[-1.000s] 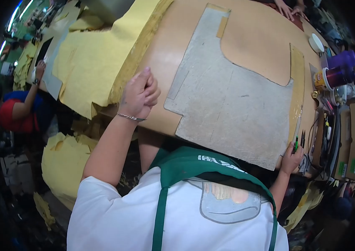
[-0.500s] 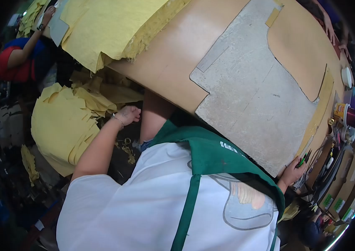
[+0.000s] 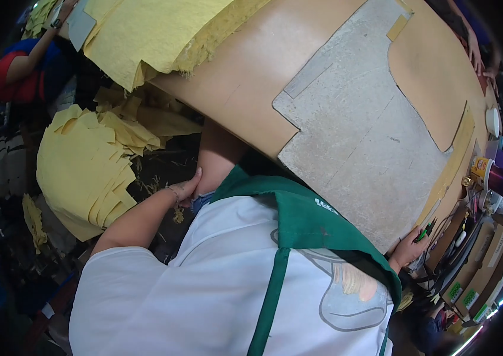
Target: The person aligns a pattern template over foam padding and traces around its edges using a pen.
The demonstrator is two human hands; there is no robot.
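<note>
My left hand lies against the side of my bare thigh, near the hem of my denim shorts, and seems to hold nothing; its fingers are partly hidden. At the table's near right edge, my right hand is closed around a slim green-and-black tool, too small to make out its kind. Just beside that hand lies a large grey flat template with a notched and curved outline. Left of my left arm is a thick stack of yellow sheets.
Thick yellow hide-like material covers the far left of the tan table. Tubs, a purple spool and cardboard boxes crowd the right. A co-worker's arm is at upper left; other hands are at upper right.
My left hand has come down from beside the yellow stack onto my thigh. My right hand stays at the table edge with the green-and-black tool. The view has shifted slightly.
</note>
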